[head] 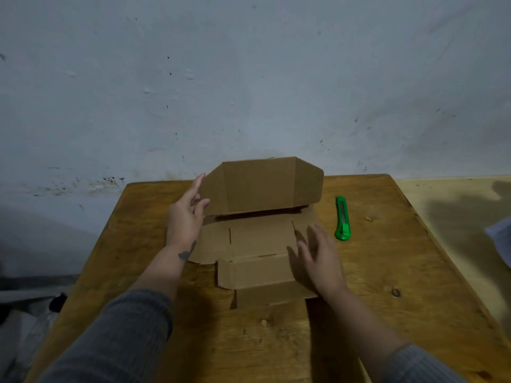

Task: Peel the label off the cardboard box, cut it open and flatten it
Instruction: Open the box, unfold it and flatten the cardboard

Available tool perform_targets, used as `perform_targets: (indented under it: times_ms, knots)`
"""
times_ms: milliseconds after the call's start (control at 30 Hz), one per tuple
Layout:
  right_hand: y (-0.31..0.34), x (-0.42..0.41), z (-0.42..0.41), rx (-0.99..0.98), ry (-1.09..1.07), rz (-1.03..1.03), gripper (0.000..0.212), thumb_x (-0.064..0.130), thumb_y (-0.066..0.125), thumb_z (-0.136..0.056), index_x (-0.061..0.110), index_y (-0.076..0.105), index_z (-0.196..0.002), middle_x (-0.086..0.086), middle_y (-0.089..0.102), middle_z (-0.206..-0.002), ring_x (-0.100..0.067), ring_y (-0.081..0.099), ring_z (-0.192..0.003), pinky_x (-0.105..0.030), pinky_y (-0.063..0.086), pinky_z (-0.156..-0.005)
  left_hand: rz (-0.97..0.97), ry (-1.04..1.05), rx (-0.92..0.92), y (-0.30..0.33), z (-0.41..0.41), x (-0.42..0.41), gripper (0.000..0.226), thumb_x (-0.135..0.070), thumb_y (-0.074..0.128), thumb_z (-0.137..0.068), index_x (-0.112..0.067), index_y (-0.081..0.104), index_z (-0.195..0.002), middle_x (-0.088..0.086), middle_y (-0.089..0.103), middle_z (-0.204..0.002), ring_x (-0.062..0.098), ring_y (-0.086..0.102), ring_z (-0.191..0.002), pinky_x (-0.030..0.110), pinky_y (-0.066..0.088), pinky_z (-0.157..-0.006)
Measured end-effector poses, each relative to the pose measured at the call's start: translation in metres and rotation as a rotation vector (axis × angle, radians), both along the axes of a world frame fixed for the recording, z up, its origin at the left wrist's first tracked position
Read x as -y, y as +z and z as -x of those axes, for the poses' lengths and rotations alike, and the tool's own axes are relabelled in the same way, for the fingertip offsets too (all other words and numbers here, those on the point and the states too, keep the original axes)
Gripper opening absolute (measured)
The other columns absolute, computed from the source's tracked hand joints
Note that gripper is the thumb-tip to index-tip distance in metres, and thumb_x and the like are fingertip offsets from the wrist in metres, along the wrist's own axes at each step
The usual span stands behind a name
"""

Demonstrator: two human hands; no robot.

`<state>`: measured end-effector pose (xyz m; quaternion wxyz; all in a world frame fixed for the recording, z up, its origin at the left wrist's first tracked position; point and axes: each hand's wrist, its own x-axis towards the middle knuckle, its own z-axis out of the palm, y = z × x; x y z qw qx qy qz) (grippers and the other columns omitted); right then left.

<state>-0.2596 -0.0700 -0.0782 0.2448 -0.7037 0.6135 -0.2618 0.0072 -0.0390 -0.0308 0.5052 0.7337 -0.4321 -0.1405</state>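
A: Status? 
B: Cardboard box [260,244] lies opened on the table [387,272]; rear flap upright. Left hand [186,217] touches it, fingers straight; right hand [320,255] released.
A: Risk? 
B: Flap may spring back; utility knife [342,219] lies right of box.

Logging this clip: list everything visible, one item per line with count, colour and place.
cardboard box: one, brown, mid-table, mostly unfolded, far panel upright
utility knife: one, green, on the table right of the box
table: one, brown wood, against the wall
wall: one, pale blue-grey, scuffed, behind the table
pale object: one, whitish, right edge, unclear what
left hand: one, fingers straight, at the upright panel's left edge
right hand: one, fingers spread, blurred, over the box's right side
sleeves: two, grey
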Motion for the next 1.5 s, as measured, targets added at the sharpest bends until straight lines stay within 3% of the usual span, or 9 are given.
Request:
perform_targets:
  times_ms: [100,267,367,467,600,767,1000,1233,1500]
  knots:
    - [0.034,0.027,-0.008,0.138,-0.152,0.222,0.048,0.023,0.055,-0.092,0.031,0.041,-0.137,0.0,0.037,-0.147,-0.02,0.031,-0.138,-0.041,0.033,-0.111,-0.002,-0.006,0.021,0.0,0.0,0.0,0.062,-0.008,0.055,-0.094,-0.046,0.038,-0.14,-0.008,0.052,-0.115,-0.002,0.054,-0.095,0.025,0.054,-0.079]
    - [0.092,0.085,-0.027,0.116,0.083,0.276,0.048,0.02,0.052,-0.095,0.035,0.042,-0.138,-0.003,0.04,-0.148,-0.021,0.034,-0.138,-0.039,0.034,-0.111,0.002,-0.023,0.05,-0.001,0.004,-0.009,0.063,-0.007,0.056,-0.093,-0.044,0.038,-0.14,0.003,0.057,-0.116,0.008,0.06,-0.096,0.028,0.055,-0.081]
    - [0.103,0.1,-0.035,0.17,0.132,0.156,0.035,0.019,0.054,-0.094,0.03,0.058,-0.126,-0.001,0.063,-0.127,-0.017,0.061,-0.109,-0.027,0.05,-0.09,-0.007,-0.015,0.039,-0.004,0.01,-0.016,0.063,-0.006,0.052,-0.095,-0.044,0.036,-0.142,0.004,0.058,-0.12,0.014,0.061,-0.101,0.028,0.052,-0.084]
    - [0.101,0.098,-0.036,0.201,0.022,0.132,0.022,0.018,0.056,-0.092,0.025,0.072,-0.106,0.002,0.072,-0.107,-0.01,0.061,-0.082,-0.022,0.047,-0.07,-0.015,-0.02,0.05,-0.006,0.016,-0.025,0.061,-0.007,0.046,-0.097,-0.043,0.032,-0.144,-0.005,0.058,-0.116,0.007,0.059,-0.097,0.023,0.05,-0.081]
    - [0.097,0.083,-0.03,0.34,0.018,0.1,0.016,0.017,0.061,-0.089,0.02,0.073,-0.1,0.003,0.072,-0.097,-0.005,0.061,-0.085,-0.015,0.046,-0.071,-0.022,-0.042,0.063,-0.011,0.021,-0.041,0.054,-0.013,0.045,-0.099,-0.04,0.035,-0.143,-0.011,0.059,-0.116,-0.007,0.055,-0.087,0.005,0.045,-0.069]
    - [0.094,0.056,-0.002,0.349,0.071,0.04,0.013,0.019,0.067,-0.084,0.02,0.074,-0.095,0.005,0.071,-0.096,-0.006,0.061,-0.092,-0.025,0.05,-0.085,-0.008,-0.074,0.071,-0.007,0.022,-0.055,0.037,-0.014,0.053,-0.096,-0.035,0.055,-0.126,-0.009,0.063,-0.117,0.001,0.059,-0.102,0.013,0.048,-0.082]
    - [0.084,0.009,0.026,0.245,0.197,-0.041,0.014,0.017,0.065,-0.085,0.019,0.072,-0.097,0.004,0.071,-0.101,-0.008,0.063,-0.095,-0.023,0.051,-0.084,-0.252,-0.271,0.303,0.003,0.021,-0.084,0.038,-0.038,0.05,-0.095,-0.04,0.049,-0.134,-0.007,0.065,-0.119,0.008,0.062,-0.097,0.025,0.051,-0.075]
    - [0.037,-0.022,0.042,0.043,0.334,0.132,0.02,0.011,0.068,-0.081,0.017,0.071,-0.1,0.0,0.071,-0.111,-0.008,0.065,-0.102,-0.025,0.053,-0.09,-0.554,-0.365,0.31,-0.004,0.045,-0.068,0.058,-0.056,0.022,-0.097,-0.033,0.018,-0.15,-0.005,0.015,-0.159,0.015,0.012,-0.146,0.045,0.015,-0.117]
    - [0.01,-0.019,0.049,-0.197,0.445,0.232,0.025,0.025,0.066,-0.083,0.024,0.067,-0.109,0.006,0.066,-0.119,-0.007,0.059,-0.111,-0.031,0.05,-0.097,-0.728,-0.502,0.601,-0.035,0.046,-0.06,0.061,-0.05,0.02,-0.1,-0.028,-0.002,-0.152,-0.009,-0.012,-0.159,0.014,-0.002,-0.147,0.054,0.006,-0.116]
